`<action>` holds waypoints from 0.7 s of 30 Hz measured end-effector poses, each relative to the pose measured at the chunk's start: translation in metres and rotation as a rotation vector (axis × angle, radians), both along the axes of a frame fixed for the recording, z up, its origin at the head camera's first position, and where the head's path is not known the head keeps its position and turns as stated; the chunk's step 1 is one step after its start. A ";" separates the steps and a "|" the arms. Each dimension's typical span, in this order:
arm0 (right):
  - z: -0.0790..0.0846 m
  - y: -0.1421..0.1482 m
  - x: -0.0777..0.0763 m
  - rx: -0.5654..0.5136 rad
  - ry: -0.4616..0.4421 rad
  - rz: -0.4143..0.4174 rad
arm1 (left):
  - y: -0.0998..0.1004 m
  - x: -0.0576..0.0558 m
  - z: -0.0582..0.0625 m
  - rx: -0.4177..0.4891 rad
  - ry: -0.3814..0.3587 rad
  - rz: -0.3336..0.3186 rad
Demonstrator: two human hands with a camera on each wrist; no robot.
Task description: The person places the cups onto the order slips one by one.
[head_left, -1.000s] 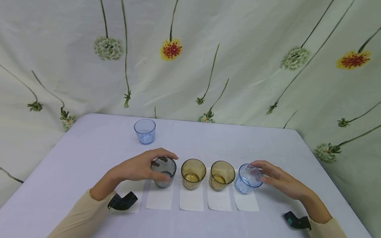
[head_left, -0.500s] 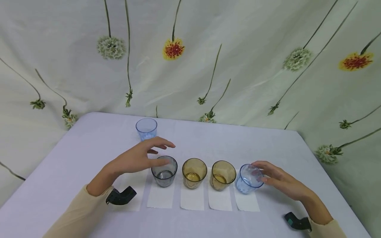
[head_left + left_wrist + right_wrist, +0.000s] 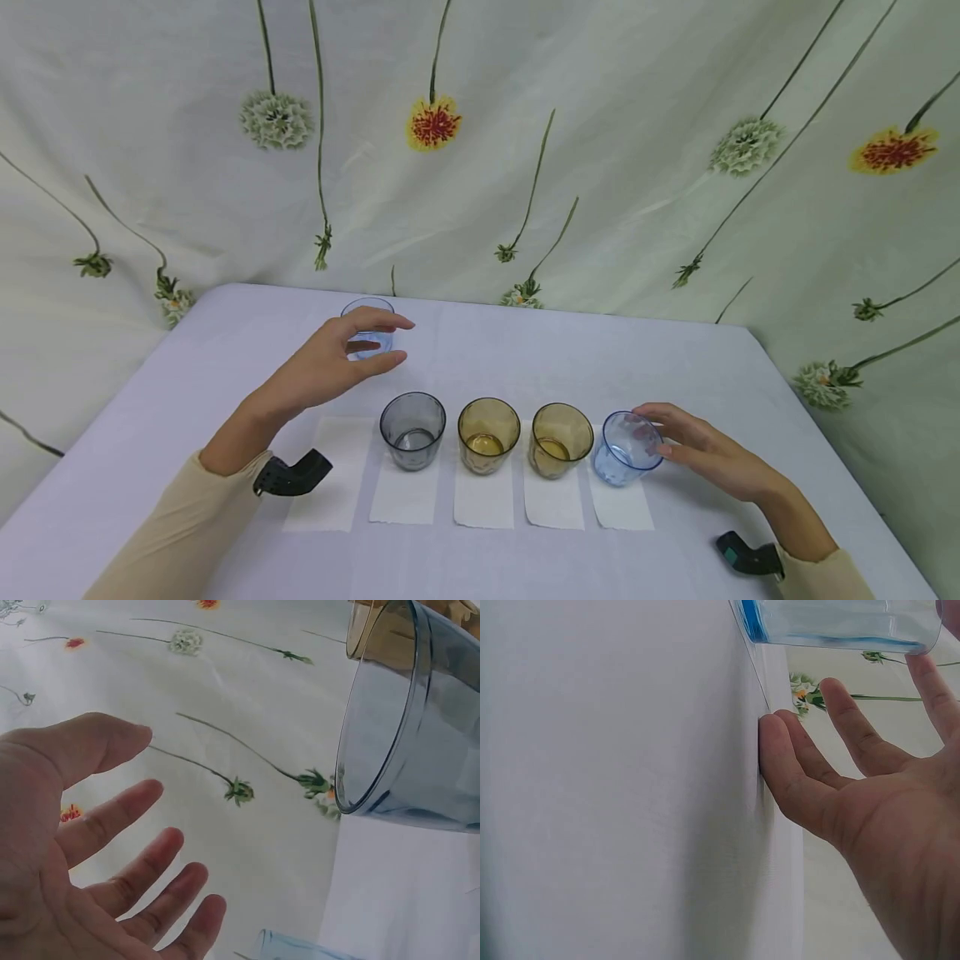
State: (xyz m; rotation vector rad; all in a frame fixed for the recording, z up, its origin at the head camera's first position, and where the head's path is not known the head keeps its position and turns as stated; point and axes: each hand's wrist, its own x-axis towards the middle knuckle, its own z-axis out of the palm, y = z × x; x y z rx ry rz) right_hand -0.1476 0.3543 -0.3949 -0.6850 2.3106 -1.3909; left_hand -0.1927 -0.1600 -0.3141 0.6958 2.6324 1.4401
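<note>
In the head view my left hand [image 3: 330, 354] is raised in front of a light blue glass [image 3: 383, 342] near the table's far edge and partly hides it. Its fingers and thumb are spread and hold nothing. A grey glass [image 3: 412, 429] stands just below it; two amber glasses, the left one [image 3: 488, 433] and the right one [image 3: 561, 439], follow in a row. At the row's right end is another blue glass [image 3: 625, 450], with my right hand [image 3: 708, 450] at its rim. Thumb and index finger touch the rim, while the other fingers extend loosely in the right wrist view.
Several white paper strips lie under the row; the leftmost strip [image 3: 330, 475] bears no glass. A white cloth covers the table [image 3: 480, 575]. Behind it hangs a flower-printed curtain [image 3: 600, 167]. A black wrist device [image 3: 294, 475] sits on the left sleeve.
My left hand has let go of the grey glass, lifted off it and moved away toward the far blue glass. The right hand stays at its blue glass.
</note>
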 end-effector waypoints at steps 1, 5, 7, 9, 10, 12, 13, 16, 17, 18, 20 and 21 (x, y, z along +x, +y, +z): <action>0.000 0.000 0.000 -0.001 -0.001 0.003 | -0.001 -0.002 -0.001 0.019 -0.007 0.021; 0.000 0.000 0.000 -0.010 -0.001 0.011 | -0.006 -0.010 -0.004 0.089 -0.031 0.120; 0.000 -0.001 0.000 -0.005 -0.008 0.003 | -0.010 -0.014 -0.006 0.103 -0.025 0.164; 0.000 -0.002 0.000 0.003 -0.010 -0.006 | -0.014 -0.017 -0.007 0.103 -0.007 0.196; 0.000 -0.002 0.000 0.006 -0.011 -0.011 | -0.017 -0.019 -0.008 0.101 -0.002 0.208; 0.000 -0.002 0.000 0.013 -0.014 -0.019 | -0.021 -0.022 -0.009 0.102 -0.004 0.223; 0.000 -0.002 0.000 0.016 -0.012 -0.021 | -0.023 -0.024 -0.010 0.104 -0.009 0.228; 0.000 -0.002 0.001 0.017 -0.009 -0.021 | -0.026 -0.029 -0.012 0.112 -0.037 0.237; 0.000 -0.002 0.000 0.018 -0.008 -0.021 | -0.027 -0.031 -0.013 0.117 -0.048 0.239; 0.000 -0.001 0.000 0.020 -0.008 -0.021 | -0.028 -0.033 -0.014 0.121 -0.060 0.242; 0.001 -0.001 0.000 0.019 -0.004 -0.020 | -0.029 -0.037 -0.017 0.134 -0.085 0.248; 0.001 -0.001 0.000 0.020 -0.002 -0.020 | -0.029 -0.039 -0.019 0.140 -0.099 0.251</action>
